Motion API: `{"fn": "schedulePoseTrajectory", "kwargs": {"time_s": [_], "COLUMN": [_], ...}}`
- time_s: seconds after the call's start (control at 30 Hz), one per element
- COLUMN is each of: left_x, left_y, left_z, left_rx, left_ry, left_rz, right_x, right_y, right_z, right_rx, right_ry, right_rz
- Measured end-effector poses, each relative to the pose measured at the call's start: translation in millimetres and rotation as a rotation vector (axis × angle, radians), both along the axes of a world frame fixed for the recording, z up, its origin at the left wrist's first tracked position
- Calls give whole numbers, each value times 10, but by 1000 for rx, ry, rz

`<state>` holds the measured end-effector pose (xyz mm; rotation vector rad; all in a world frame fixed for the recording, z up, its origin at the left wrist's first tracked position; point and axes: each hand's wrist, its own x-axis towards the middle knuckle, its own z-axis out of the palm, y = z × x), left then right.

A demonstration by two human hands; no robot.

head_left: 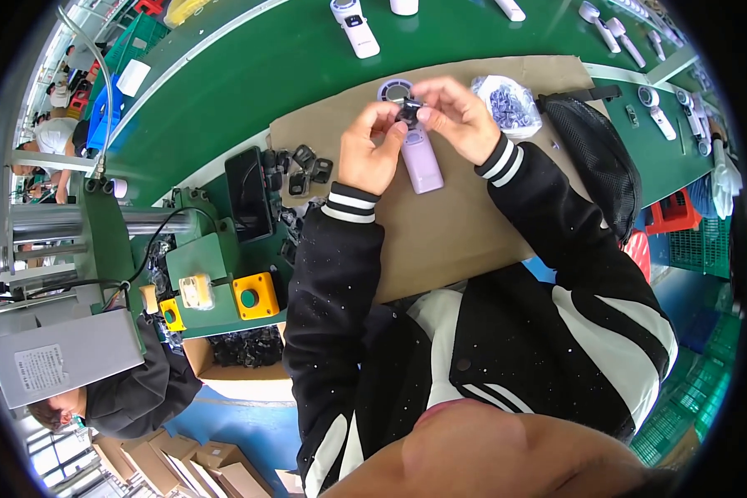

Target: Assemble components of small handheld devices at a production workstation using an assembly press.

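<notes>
Above the brown cardboard sheet (481,216), both of my hands meet at a small glossy black plastic part (409,111). My left hand (368,151) pinches it between thumb and fingers from the left. From the right, the thumb and index finger of my right hand (463,121) close on it, with the other fingers curled loosely above. Directly beneath lies a pale purple handheld fan (423,166), its round head (393,90) away from me and partly hidden by my hands. Several similar black parts (305,170) lie left of my left hand.
A bag of small purple pieces (510,108) sits right of my right hand, by a black mesh pouch (593,158). At left are a dark phone (249,195), a yellow box with a green button (256,296) and a press machine (66,357). More fans (357,31) stand beyond.
</notes>
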<state>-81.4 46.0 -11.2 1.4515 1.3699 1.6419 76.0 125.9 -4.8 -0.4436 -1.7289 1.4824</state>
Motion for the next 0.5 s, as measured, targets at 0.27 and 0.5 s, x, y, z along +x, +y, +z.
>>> {"fn": "schedulePoseTrajectory", "kwargs": {"time_s": [0.27, 0.5], "left_x": [-75, -169], "left_y": [-5, -68], "left_z": [-58, -14], "left_rx": [-114, -314], "left_ry": [-207, 133], "left_rz": [-152, -4], "right_x": [21, 82], "right_y": [-33, -37], "right_z": [-3, 99], "right_rx": [47, 241], "right_ry": [-153, -535], "right_rz": [-48, -90]}}
